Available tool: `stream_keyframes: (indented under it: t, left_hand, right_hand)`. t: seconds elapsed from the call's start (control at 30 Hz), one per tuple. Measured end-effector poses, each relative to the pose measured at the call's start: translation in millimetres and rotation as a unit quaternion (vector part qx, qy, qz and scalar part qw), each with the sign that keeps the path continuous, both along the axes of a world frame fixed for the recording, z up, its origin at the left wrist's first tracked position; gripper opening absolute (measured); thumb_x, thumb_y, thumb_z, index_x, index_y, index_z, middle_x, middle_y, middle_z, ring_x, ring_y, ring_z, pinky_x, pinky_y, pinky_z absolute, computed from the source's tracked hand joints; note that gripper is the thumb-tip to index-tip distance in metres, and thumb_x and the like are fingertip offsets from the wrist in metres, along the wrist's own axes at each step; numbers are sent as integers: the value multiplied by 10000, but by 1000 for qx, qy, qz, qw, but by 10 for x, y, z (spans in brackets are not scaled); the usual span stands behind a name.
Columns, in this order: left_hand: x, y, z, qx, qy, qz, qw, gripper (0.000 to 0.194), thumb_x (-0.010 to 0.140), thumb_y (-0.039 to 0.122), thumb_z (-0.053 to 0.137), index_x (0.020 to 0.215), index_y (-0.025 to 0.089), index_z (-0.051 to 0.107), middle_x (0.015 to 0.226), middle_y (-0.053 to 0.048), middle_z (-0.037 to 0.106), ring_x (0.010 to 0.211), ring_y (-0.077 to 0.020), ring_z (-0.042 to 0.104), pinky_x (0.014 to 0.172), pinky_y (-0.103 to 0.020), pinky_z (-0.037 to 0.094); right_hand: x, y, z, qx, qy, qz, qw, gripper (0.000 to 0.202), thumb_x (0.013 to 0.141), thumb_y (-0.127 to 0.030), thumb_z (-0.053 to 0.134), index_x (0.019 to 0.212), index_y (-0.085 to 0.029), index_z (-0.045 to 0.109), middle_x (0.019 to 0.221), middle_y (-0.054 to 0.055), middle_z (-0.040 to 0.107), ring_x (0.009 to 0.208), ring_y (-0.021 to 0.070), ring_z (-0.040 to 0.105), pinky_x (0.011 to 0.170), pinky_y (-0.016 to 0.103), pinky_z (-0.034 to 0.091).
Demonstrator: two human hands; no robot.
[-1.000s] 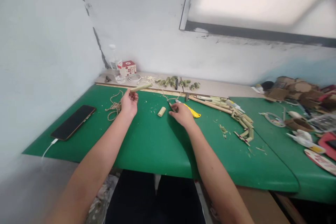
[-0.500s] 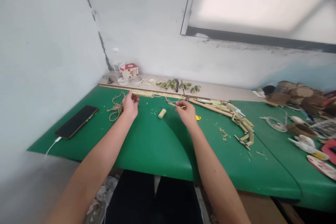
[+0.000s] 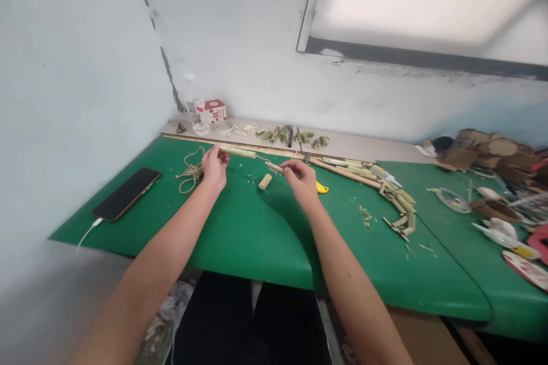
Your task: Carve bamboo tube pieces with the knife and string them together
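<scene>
The person's left hand is holding a long, pale yellow-green bamboo tube by its left end, fingers curling closed around it, and the free end is pointing toward the right hand. That right hand is pinching a thin, pale tan stick between thumb and fingers, its tip facing the tube but sitting apart from it. A thin brown cord is showing between the two pieces; I cannot tell whether it is joining them.

Just below, a short, pale bamboo cylinder is lying on the green tabletop covering. A bright yellow curved handle is poking out from behind the right hand, partly hidden. Beside the left wrist, a loose tangle of brown twine is resting, and farther left a black phone is lying with a white cable running from it. Behind the hands, short green bamboo sections are lying along the grey ledge. Off to the right, a curved chain of pale bamboo pieces is resting near some shavings.
</scene>
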State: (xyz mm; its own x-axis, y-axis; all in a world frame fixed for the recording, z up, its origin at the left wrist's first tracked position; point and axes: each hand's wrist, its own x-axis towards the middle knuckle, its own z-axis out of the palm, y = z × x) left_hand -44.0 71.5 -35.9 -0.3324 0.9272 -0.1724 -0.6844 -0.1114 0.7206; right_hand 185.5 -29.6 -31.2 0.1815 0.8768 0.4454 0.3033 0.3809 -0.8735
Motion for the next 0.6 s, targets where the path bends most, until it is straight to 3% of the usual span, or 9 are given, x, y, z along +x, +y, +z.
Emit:
stream_keyframes:
  t: [0.3,0.6]
  left_hand:
    - [61,-39,-15,12,31,-37,999,270,829,312,839,823,193,597,644,44,601,572,-99,587,594,-212,449]
    - [172,-154,20,35,53,-82,995,229,862,254,836,820,188,621,665,31,630,569,-96,596,567,-194,452]
  right_hand:
    - [-30,-26,-15,-6,-40,-3,999,205,897,-414,657,941,-245,764,745,13,675,651,176,605,605,297,455]
    - [-121,-47,-18,-26,-57,10,998,222,902,-437,660,977,-259,769,867,44,741,768,219,660,660,324,516]
